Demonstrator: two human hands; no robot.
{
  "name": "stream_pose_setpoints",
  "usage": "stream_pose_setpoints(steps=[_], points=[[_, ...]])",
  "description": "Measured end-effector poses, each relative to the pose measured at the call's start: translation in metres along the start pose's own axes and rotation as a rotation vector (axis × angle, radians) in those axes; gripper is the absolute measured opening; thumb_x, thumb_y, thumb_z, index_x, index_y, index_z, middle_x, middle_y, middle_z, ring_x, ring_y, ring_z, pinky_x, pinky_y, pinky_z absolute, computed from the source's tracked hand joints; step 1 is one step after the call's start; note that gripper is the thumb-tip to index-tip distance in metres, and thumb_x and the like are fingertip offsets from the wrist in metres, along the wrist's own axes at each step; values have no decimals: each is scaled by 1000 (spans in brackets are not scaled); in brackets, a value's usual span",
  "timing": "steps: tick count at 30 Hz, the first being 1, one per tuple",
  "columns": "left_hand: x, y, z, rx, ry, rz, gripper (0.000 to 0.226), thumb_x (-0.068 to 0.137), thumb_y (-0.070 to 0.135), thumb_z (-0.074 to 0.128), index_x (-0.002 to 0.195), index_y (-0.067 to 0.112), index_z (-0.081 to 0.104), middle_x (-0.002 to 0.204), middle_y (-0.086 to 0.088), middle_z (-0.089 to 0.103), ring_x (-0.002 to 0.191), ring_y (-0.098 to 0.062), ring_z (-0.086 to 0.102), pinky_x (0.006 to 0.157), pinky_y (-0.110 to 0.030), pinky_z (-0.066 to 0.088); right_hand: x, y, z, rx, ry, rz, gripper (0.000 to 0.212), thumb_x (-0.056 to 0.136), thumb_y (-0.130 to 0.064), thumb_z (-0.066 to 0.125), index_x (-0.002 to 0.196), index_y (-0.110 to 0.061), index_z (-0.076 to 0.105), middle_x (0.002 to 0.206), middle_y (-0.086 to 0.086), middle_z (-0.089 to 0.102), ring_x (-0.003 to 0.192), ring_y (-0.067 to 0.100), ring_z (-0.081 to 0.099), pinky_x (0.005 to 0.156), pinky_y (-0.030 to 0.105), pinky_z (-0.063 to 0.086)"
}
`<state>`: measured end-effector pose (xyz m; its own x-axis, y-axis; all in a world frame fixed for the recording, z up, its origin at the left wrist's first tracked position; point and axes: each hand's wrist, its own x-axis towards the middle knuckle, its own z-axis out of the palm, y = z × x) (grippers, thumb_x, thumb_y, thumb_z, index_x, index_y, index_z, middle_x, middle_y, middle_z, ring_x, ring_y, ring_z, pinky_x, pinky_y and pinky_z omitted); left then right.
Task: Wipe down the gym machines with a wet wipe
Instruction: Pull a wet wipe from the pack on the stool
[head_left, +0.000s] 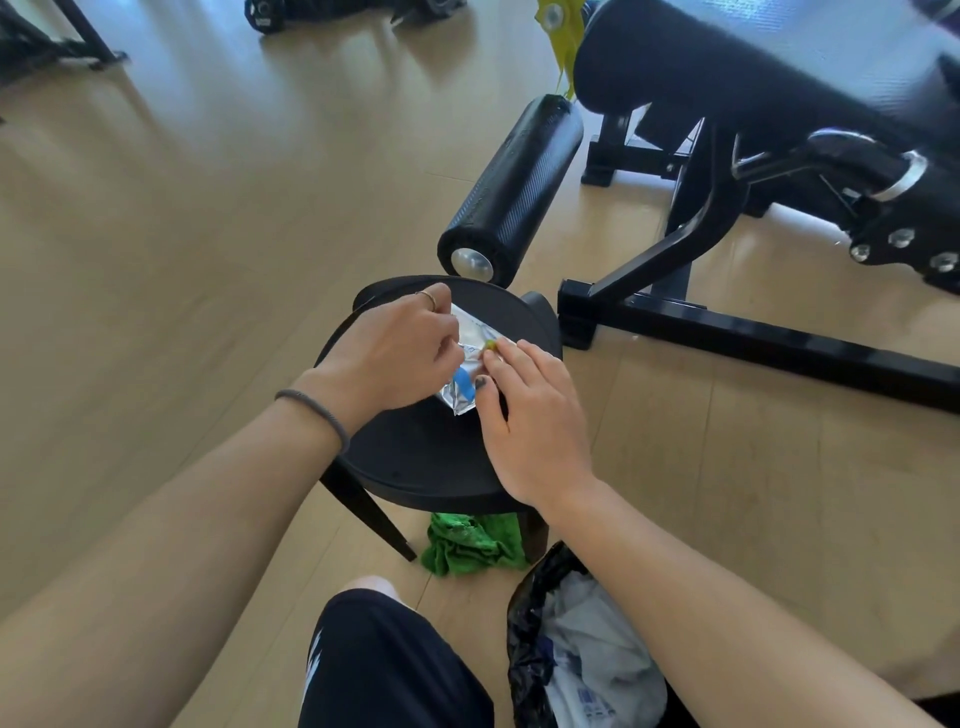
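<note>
Nearest, the right hand (530, 415) pinched the wet wipe packet (467, 364) at its sticker flap, while the left hand (389, 353) gripped the packet's left side. The packet lay on the black stool (415, 452) toward its far edge, long axis running near to far, directly between both hands. Beyond stood the gym bench (727, 171), unwiped, I judged.

On a round black stool (415, 457), the left hand (395, 353) and right hand (535, 415) both pinch a silvery wet-wipe packet (465, 387), apparently at its opening. A green cloth (470, 543) lies beneath; a black bin bag (535, 623) sits near. A padded bench machine (727, 78) stands beyond.
</note>
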<state>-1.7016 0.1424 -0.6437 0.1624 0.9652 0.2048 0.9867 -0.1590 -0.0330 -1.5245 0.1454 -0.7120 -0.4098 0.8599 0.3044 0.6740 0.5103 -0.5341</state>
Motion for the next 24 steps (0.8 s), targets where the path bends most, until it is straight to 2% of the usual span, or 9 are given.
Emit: stream_pose_setpoints(steps=[2,4,6,8,14,19,21,24], points=[[1,0,-1,0,12,-24,29,99,29,50,87,14,73,105,1,57,78,-17,60,64,-28,46,0,1,1,5,4,2,56,104,-43,29,141,-17,62,150,-1,55,144,16,38,122,34,27],[5,-2,0,34,0,-2,24,98,33,57,93,17,74,108,0,58,92,-20,60,76,-34,48,1,2,1,17,16,2,55,104,-42,30,140,-16,62,149,0,56,143,16,38,122,35,29],[7,-4,-1,61,-23,6,22,97,36,60,96,20,75,114,0,59,104,-22,56,87,-36,45,1,1,2,19,25,1,55,103,-42,31,139,-15,63,148,0,57,142,17,39,121,35,29],[8,-5,-1,89,-29,20,22,97,38,61,98,21,75,117,1,59,110,-23,53,91,-37,42,1,1,2,10,22,-1,55,103,-42,31,139,-15,63,148,0,56,143,17,39,121,35,29],[7,5,-2,182,-65,29,25,101,35,55,110,18,70,122,0,55,110,-20,52,92,-35,43,1,3,3,6,10,-6,55,103,-43,31,140,-16,62,149,0,55,143,17,38,122,34,28],[10,13,0,283,-121,66,19,101,30,55,110,17,66,121,0,53,102,-17,53,82,-29,41,1,3,3,-7,-5,-9,54,104,-44,32,141,-17,60,151,-1,54,144,16,36,122,33,26],[11,12,-1,324,-181,62,22,103,24,46,110,13,64,119,-3,50,101,-17,57,75,-27,38,1,3,3,-17,-9,-7,54,104,-44,32,142,-18,60,151,-2,53,145,15,35,122,32,25],[10,11,-6,302,-252,167,56,92,17,11,114,3,61,119,-12,47,117,-25,53,70,-30,35,0,1,3,-30,-13,-11,56,103,-44,30,142,-17,60,152,-2,53,145,16,35,123,34,26]])
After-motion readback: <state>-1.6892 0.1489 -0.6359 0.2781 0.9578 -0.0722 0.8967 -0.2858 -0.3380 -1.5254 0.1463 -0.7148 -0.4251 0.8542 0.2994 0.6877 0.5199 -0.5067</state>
